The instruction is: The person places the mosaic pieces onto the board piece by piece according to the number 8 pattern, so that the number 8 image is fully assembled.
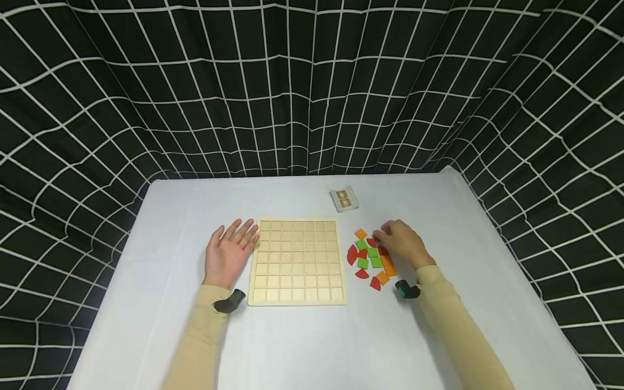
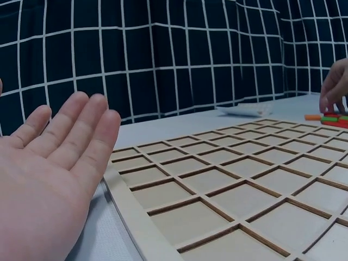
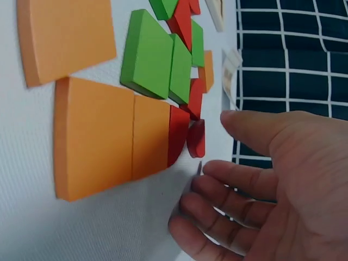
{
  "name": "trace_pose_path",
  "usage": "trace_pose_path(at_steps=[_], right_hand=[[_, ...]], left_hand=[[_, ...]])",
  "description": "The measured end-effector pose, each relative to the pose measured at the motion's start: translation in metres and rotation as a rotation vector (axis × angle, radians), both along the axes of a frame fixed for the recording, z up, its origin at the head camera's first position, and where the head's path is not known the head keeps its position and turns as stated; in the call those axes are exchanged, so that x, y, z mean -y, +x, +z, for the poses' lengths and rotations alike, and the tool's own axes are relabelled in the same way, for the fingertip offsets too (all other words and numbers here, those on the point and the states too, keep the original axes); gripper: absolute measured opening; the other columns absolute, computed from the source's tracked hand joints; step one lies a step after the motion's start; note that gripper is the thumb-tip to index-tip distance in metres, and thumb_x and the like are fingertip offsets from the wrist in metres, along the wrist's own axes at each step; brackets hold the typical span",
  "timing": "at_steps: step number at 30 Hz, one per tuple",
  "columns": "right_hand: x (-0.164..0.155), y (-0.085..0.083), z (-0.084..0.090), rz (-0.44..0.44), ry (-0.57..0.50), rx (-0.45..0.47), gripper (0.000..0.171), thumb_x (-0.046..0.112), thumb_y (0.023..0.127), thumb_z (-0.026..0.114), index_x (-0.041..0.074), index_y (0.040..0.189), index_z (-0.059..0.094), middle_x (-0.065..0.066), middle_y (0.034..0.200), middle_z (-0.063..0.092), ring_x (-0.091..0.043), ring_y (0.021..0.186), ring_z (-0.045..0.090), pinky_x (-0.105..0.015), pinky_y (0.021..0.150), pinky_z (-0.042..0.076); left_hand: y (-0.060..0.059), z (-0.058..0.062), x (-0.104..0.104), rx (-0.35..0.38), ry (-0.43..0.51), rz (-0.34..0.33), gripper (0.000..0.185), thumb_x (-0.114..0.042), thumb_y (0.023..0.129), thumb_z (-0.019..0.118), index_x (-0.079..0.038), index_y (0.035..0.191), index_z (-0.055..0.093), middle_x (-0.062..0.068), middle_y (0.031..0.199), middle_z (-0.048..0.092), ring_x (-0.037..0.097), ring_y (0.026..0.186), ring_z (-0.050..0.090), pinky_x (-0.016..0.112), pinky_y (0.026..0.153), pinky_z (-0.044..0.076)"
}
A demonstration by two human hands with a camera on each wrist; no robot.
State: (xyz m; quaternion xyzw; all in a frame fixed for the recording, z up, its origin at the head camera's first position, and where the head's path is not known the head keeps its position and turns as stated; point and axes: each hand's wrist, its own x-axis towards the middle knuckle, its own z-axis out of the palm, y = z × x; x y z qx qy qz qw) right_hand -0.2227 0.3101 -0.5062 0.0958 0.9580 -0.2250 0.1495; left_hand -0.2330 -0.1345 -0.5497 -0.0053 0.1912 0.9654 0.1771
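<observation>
A wooden grid board (image 1: 297,260) lies on the white table, its square cells bare. My left hand (image 1: 230,250) rests flat and open just off the board's left edge, palm (image 2: 49,174) turned toward the board (image 2: 217,185). Right of the board lies a cluster of coloured pieces (image 1: 370,255) in red, green and orange. My right hand (image 1: 398,241) hovers at the cluster's far right side. Its thumb (image 3: 255,130) and fingers (image 3: 228,185) are loosely curved and apart, close to a small red piece (image 3: 197,138), holding nothing. Orange pieces (image 3: 103,136) and green pieces (image 3: 155,54) lie beside it.
A small patterned card (image 1: 344,199) lies behind the board's far right corner. The white table (image 1: 302,346) is backed on all sides by a black curtain with a white grid (image 1: 312,97). Black wrist cameras (image 1: 230,301) sit on both forearms.
</observation>
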Motion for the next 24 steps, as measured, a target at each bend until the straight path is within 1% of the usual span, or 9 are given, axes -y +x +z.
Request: trace_pose_path(at_steps=[2,4,8,11,15,17,19,21,24], right_hand=[[0.002,0.002,-0.002,-0.004,0.013,-0.006,0.05,0.043,0.099,0.063,0.002,0.127,0.064,-0.018,0.115,0.062,-0.033,0.102,0.058,-0.053,0.097,0.058],[0.003,0.005,-0.003,0.017,0.039,-0.032,0.048,0.041,0.098,0.066,0.002,0.125,0.065,-0.017,0.111,0.061,-0.031,0.098,0.057,-0.051,0.094,0.059],[0.007,0.007,-0.002,0.036,0.065,-0.075,0.042,0.034,0.097,0.068,0.002,0.125,0.066,-0.017,0.109,0.061,-0.031,0.096,0.057,-0.053,0.094,0.058],[0.009,0.007,-0.002,0.028,0.054,-0.091,0.039,0.029,0.098,0.068,0.003,0.126,0.066,-0.018,0.113,0.062,-0.032,0.099,0.058,-0.056,0.1,0.057],[0.01,0.008,-0.004,0.008,-0.002,-0.095,0.035,0.026,0.098,0.068,0.005,0.126,0.063,-0.018,0.115,0.063,-0.032,0.101,0.058,-0.056,0.102,0.056],[0.01,0.008,-0.004,-0.001,-0.049,-0.087,0.031,0.024,0.099,0.067,0.006,0.124,0.061,-0.016,0.111,0.064,-0.031,0.098,0.059,-0.051,0.098,0.059],[0.009,0.006,-0.003,-0.007,-0.095,-0.082,0.027,0.022,0.099,0.066,0.007,0.121,0.06,-0.014,0.107,0.065,-0.028,0.094,0.059,-0.043,0.09,0.061],[0.007,0.004,0.0,-0.003,-0.133,-0.082,0.023,0.021,0.1,0.064,0.008,0.118,0.06,-0.013,0.105,0.066,-0.026,0.091,0.06,-0.037,0.084,0.06],[0.005,-0.001,0.009,-0.016,-0.178,-0.087,0.021,0.022,0.102,0.061,0.008,0.119,0.06,-0.012,0.107,0.067,-0.026,0.095,0.06,-0.037,0.085,0.059]], left_hand=[[0.002,-0.001,0.0,0.013,-0.012,0.003,0.067,-0.041,0.11,0.032,-0.014,0.162,0.0,0.015,0.172,0.006,0.032,0.159,0.014,0.043,0.134,0.016],[0.003,-0.003,0.001,0.008,-0.035,0.003,0.067,-0.041,0.11,0.032,-0.013,0.162,0.0,0.015,0.171,0.007,0.032,0.158,0.014,0.043,0.134,0.017],[0.004,-0.004,0.002,-0.031,-0.078,-0.011,0.068,-0.041,0.11,0.033,-0.01,0.162,-0.001,0.017,0.171,0.007,0.032,0.159,0.012,0.043,0.134,0.015],[0.005,-0.004,0.002,-0.059,-0.1,-0.024,0.068,-0.039,0.111,0.031,-0.008,0.161,-0.002,0.019,0.17,0.004,0.033,0.159,0.01,0.043,0.135,0.012],[0.005,-0.004,0.001,-0.071,-0.127,-0.041,0.066,-0.037,0.112,0.029,-0.006,0.161,-0.003,0.021,0.17,0.002,0.034,0.159,0.008,0.044,0.135,0.011],[0.005,-0.003,0.001,-0.07,-0.147,-0.042,0.066,-0.037,0.112,0.029,-0.005,0.161,-0.002,0.021,0.17,0.004,0.034,0.159,0.009,0.044,0.134,0.012],[0.005,-0.003,0.001,-0.074,-0.17,-0.045,0.065,-0.037,0.112,0.028,-0.004,0.161,0.0,0.022,0.17,0.005,0.034,0.159,0.01,0.044,0.134,0.013],[0.005,-0.003,0.001,-0.077,-0.193,-0.045,0.065,-0.037,0.112,0.028,-0.003,0.161,0.001,0.022,0.17,0.006,0.034,0.159,0.012,0.044,0.134,0.014],[0.005,-0.002,0.0,-0.089,-0.22,-0.045,0.063,-0.035,0.113,0.026,-0.002,0.16,0.002,0.022,0.169,0.009,0.034,0.158,0.013,0.043,0.134,0.015]])
